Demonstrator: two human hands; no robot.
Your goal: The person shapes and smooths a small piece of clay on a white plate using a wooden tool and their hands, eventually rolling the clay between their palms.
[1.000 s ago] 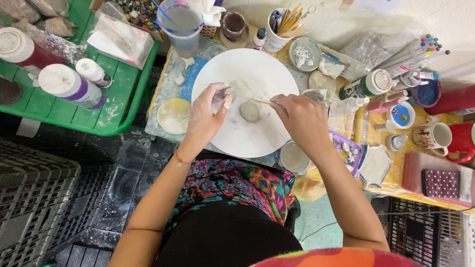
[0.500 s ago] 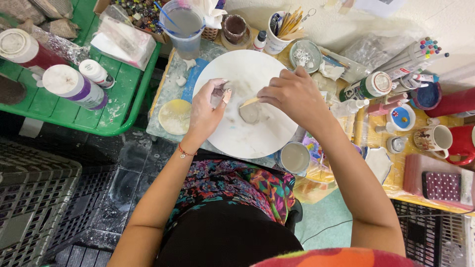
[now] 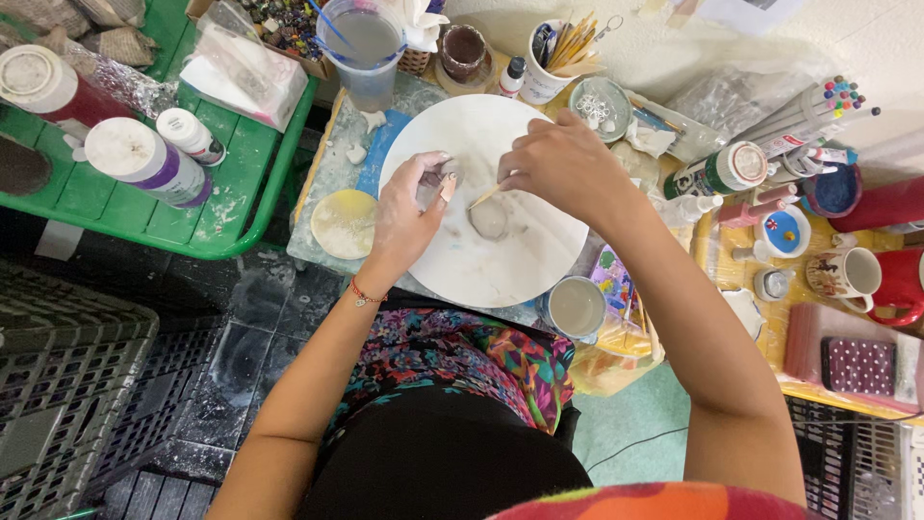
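Left hand (image 3: 409, 207) pinches a small pale clay piece (image 3: 445, 183) over the round white board (image 3: 481, 202); right hand (image 3: 563, 164), fingers closed, holds a thin wooden stick (image 3: 484, 195). Risk: a firm poke could tear that soft clay.

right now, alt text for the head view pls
Seen from above, a person's left hand pinches a small pale clay piece while the right hand holds a thin wooden stick over a round white board, amid craft clutter.
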